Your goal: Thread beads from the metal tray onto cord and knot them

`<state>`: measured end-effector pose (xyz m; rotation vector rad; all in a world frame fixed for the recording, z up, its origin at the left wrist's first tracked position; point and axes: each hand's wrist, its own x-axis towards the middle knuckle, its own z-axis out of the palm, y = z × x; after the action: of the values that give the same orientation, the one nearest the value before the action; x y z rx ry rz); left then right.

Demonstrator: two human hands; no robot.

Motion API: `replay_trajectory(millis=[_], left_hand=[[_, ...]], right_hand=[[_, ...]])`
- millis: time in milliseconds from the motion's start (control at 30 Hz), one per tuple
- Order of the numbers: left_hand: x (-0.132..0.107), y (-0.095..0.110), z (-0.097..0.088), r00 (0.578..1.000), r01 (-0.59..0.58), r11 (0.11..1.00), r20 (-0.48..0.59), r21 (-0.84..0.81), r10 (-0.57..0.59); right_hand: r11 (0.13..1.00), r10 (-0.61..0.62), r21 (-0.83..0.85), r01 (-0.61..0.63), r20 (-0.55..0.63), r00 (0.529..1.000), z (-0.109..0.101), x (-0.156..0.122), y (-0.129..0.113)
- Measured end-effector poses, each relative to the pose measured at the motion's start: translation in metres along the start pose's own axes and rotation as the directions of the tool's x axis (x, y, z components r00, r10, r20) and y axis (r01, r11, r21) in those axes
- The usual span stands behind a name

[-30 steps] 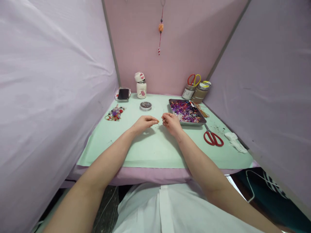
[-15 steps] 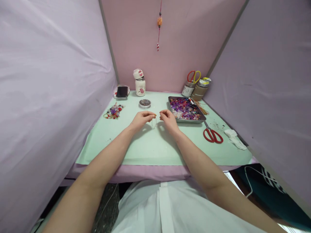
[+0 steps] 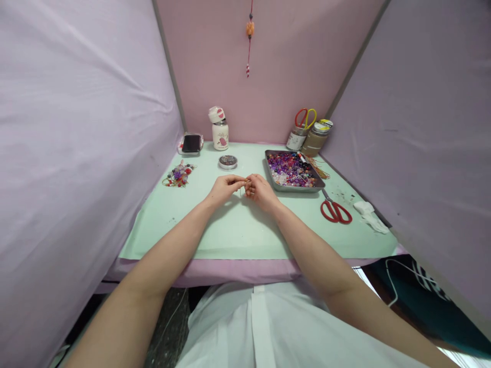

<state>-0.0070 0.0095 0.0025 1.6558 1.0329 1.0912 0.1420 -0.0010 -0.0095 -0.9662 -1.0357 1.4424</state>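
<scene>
My left hand (image 3: 226, 189) pinches a thin cord (image 3: 240, 192) between thumb and forefinger, and part of it hangs below the fingertips. At the tips is a tiny orange-brown bit, perhaps a bead, too small to make out. My right hand (image 3: 261, 191) is closed in a pinch at the same spot, its fingertips touching those of the left, with the other fingers curled under. The fingers hide most of the cord. Just right of my right hand lies a metal tray (image 3: 299, 188) full of purple, red and clear beads.
Red-handled scissors (image 3: 336, 211) lie right, near crumpled white tissue (image 3: 370, 217). Beaded strings (image 3: 179, 175) lie left. Behind stand a round tin (image 3: 227, 162), a white bottle (image 3: 220, 135), a phone (image 3: 191, 143) and jars (image 3: 315, 140). A beaded cord (image 3: 249, 29) hangs at the back.
My right hand has moved left, closing the gap, and its fingertips now meet those of my left hand at the cord. The left hand has barely moved.
</scene>
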Motion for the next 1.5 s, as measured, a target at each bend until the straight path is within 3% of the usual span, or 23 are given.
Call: replay_trajectory(millis=[133,333,433,733,1000,1267,1500], left_hand=[[-0.001,0.001,0.002,0.999,0.045,0.999,-0.01,-0.003,-0.045],[0.0,-0.003,0.005,0.996,0.089,0.99,-0.014,-0.111,-0.091],[0.001,-0.007,0.007,0.993,0.113,0.982,-0.026,-0.152,-0.119],[0.0,-0.011,0.013,0.981,0.168,0.931,-0.036,-0.323,-0.19],[0.003,-0.01,0.011,0.971,0.178,0.908,-0.083,-0.378,-0.225],[0.006,-0.01,0.002,0.969,0.173,0.848,-0.069,-0.501,-0.238],[0.009,-0.008,-0.003,0.963,0.213,0.781,-0.007,-0.587,-0.268]], right_hand=[[0.994,-0.03,-0.107,0.025,-0.044,0.999,-0.001,-0.003,-0.002],[0.863,-0.349,-0.407,0.299,-0.052,0.936,-0.004,-0.003,0.002],[0.798,-0.42,-0.485,0.357,-0.023,0.907,-0.004,-0.004,0.003],[0.734,-0.39,-0.571,0.366,0.086,0.917,-0.006,-0.005,-0.001],[0.683,-0.437,-0.627,0.375,0.06,0.897,-0.007,-0.005,0.001],[0.679,-0.422,-0.616,0.4,0.118,0.899,-0.007,-0.006,-0.002],[0.727,-0.386,-0.564,0.391,0.135,0.913,-0.005,-0.01,-0.008]])
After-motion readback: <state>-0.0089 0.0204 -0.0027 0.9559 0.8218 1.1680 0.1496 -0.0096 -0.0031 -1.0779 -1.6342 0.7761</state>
